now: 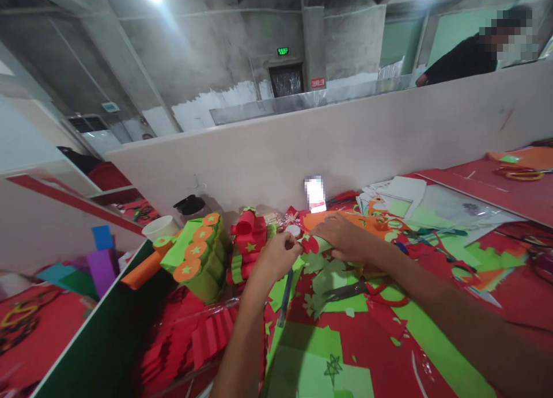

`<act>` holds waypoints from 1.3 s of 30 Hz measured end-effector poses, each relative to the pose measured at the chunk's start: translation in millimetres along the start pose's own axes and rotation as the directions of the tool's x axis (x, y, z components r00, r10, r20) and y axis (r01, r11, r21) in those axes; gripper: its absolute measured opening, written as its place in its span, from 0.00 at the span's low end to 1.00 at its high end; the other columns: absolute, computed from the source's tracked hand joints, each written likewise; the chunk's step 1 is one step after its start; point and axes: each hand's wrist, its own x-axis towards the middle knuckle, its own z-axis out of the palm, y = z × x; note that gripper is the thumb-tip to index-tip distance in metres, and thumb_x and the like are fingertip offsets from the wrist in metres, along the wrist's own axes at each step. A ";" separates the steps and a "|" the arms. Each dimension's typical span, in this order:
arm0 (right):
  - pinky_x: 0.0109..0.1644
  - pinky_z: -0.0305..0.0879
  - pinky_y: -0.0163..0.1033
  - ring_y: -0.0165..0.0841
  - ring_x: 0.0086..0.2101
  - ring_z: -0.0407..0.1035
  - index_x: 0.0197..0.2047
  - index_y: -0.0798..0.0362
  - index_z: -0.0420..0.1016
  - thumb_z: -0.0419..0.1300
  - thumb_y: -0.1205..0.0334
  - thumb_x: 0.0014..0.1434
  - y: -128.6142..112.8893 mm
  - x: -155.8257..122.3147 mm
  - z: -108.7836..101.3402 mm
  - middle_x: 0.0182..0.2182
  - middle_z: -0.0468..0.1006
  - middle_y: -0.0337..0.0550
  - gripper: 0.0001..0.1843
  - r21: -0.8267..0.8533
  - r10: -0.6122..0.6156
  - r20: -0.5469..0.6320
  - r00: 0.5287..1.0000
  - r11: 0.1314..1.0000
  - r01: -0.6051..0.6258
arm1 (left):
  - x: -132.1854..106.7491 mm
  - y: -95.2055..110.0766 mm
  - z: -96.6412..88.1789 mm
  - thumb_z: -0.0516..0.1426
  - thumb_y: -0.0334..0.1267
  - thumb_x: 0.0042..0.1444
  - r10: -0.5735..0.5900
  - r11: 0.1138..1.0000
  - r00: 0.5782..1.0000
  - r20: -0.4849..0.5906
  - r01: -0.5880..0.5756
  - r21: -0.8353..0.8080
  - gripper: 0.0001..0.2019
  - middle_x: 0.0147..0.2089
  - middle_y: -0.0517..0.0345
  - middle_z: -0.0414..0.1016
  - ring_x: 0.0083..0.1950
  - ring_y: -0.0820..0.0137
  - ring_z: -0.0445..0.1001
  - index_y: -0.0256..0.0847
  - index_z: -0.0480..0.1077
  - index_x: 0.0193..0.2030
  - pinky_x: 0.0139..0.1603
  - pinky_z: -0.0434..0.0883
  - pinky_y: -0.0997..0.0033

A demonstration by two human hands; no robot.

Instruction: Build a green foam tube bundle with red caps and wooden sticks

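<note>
My left hand [280,253] is curled, its fingertips pinched at the left end of a small green and red paper piece [314,245] at the middle of the table. My right hand [343,235] lies over the right part of the same piece, fingers bent down on it. Red-handled scissors [367,291] lie just in front of my right forearm on green paper scraps. A blue pen [285,297] lies below my left hand. Left of my hands stand a green paper model with orange star discs [199,257] and a red paper model [248,237].
A white divider wall [345,139] runs behind the table. Red and green paper sheets [311,357] cover the tabletop. A white cup [159,226] and an orange roll [144,268] sit at left. Another person in black [462,58] is beyond the wall. More scissors [521,172] lie far right.
</note>
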 end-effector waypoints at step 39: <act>0.51 0.58 0.46 0.39 0.46 0.65 0.47 0.50 0.67 0.56 0.76 0.46 12.6 -6.2 -1.3 0.45 0.73 0.44 0.23 0.238 0.092 -0.113 0.989 0.969 -0.063 | -2.2 3.0 -3.5 0.53 0.41 0.56 0.164 0.971 0.974 -0.157 -0.188 -0.149 0.08 0.35 0.58 0.74 0.35 0.72 0.71 0.39 0.69 0.38 0.35 0.66 0.75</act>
